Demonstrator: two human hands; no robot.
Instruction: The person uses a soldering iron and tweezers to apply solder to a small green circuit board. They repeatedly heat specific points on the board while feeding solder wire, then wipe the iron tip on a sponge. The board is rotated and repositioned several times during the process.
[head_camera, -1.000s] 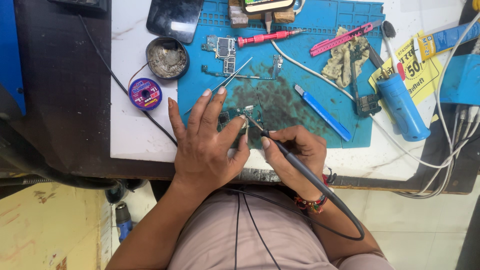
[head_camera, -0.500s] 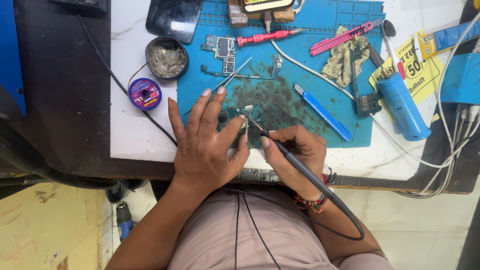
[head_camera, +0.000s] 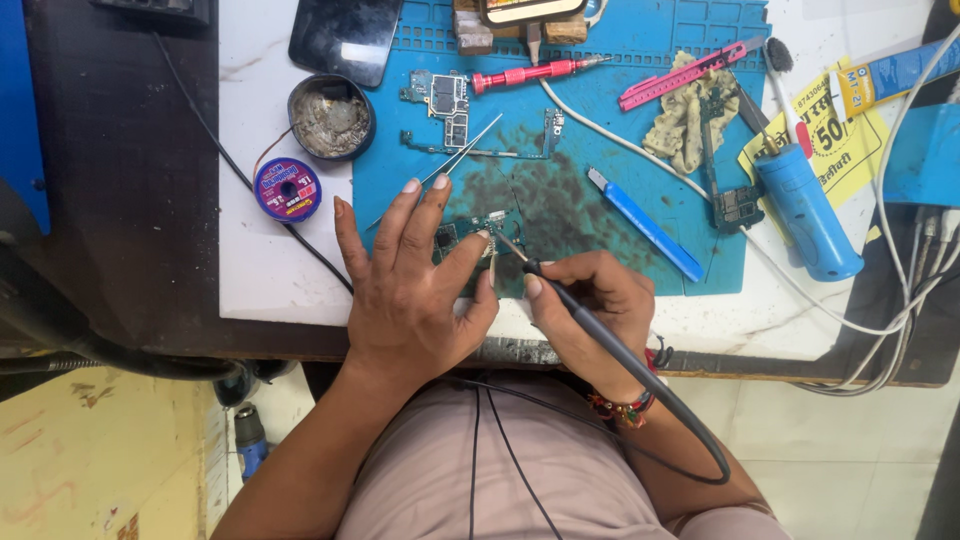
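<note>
A small green circuit board (head_camera: 468, 236) lies on the blue work mat (head_camera: 600, 120) near the table's front edge. My left hand (head_camera: 410, 290) rests flat on it with fingers spread, pinning it down, and a thin wire or solder strand shows by its thumb. My right hand (head_camera: 590, 305) grips a black soldering iron (head_camera: 560, 295) like a pen. Its metal tip touches the board's right end, and its black cable loops back toward my lap. Metal tweezers (head_camera: 460, 160) lie just beyond my left fingertips.
On the mat lie another circuit board (head_camera: 440, 100), a red screwdriver (head_camera: 530, 75), a pink tool (head_camera: 690, 75), a blue-handled knife (head_camera: 645, 225) and a yellowish cloth (head_camera: 685, 115). A tin of tip cleaner (head_camera: 330, 118), a purple solder-wick spool (head_camera: 287, 189), a blue cylinder (head_camera: 805, 215) and cables (head_camera: 900, 300) surround it.
</note>
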